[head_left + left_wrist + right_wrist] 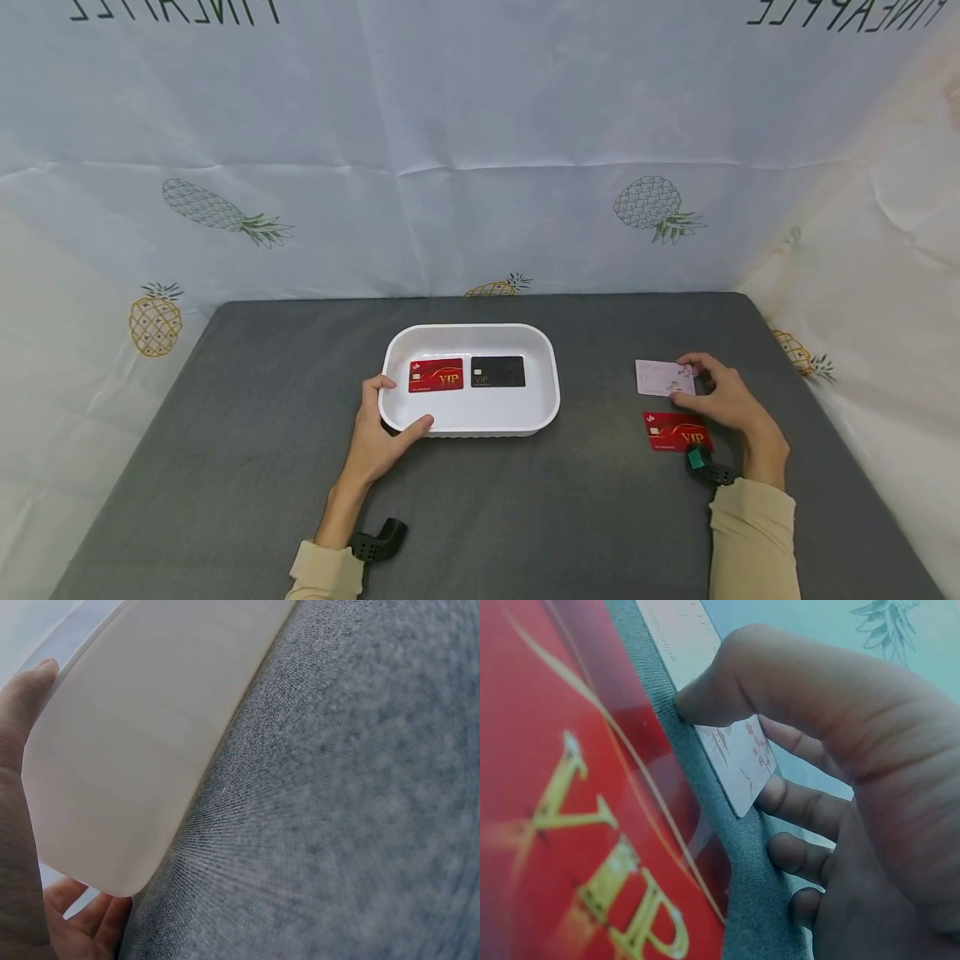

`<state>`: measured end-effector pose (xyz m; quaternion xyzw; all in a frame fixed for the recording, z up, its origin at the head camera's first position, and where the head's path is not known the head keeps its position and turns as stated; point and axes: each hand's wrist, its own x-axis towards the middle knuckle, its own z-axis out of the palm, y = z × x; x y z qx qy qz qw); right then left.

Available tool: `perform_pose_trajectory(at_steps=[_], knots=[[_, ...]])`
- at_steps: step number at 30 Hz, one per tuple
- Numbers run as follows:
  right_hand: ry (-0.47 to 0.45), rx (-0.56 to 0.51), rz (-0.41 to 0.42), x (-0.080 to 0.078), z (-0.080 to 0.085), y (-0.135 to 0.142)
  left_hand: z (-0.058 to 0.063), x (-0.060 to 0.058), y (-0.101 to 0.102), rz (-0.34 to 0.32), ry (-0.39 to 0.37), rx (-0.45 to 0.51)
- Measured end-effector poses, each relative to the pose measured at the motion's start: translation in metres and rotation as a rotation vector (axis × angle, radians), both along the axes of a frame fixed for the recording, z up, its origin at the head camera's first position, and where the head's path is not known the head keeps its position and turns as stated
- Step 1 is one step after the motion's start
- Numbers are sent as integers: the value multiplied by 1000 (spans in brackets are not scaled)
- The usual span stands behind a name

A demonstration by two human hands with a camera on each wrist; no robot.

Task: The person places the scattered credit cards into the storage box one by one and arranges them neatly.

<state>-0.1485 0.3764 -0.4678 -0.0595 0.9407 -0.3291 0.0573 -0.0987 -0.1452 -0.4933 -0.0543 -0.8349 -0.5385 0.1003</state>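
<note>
My left hand [372, 442] grips the left end of a white plastic tray [480, 417], its thumb at the near rim and its fingers round the left side. In the left wrist view the tray's outer wall [142, 750] shows between thumb and fingers. Inside the tray lie a red VIP card [427, 377] and a black VIP card [497, 372], side by side. On the right, my right hand [731, 402] holds a pale pink card [658, 377] by its right end, thumb at the near edge and fingers at the far side. Flower prints show on this card [746, 761].
Another red VIP card [667, 429] lies on the grey table [247, 467] just nearer than the pink card, partly behind the black wrist mount [712, 471]. A pale curtain printed with pineapples [480, 225] hangs behind the table.
</note>
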Motion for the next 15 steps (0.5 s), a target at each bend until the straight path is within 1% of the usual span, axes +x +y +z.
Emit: perform_pose_trajectory(at_steps=[3,6,10,15], knots=[[5,3,23,1,1,0,0,0,0,-3,-2,3],[-24,7,36,2,3,1,-1,0,0,-6,-3,3],[-59,8,35,4,5,2,-1,0,0,-6,0,-3],[-71,-10,31,5,6,1,1,1,1,-1,-4,7]])
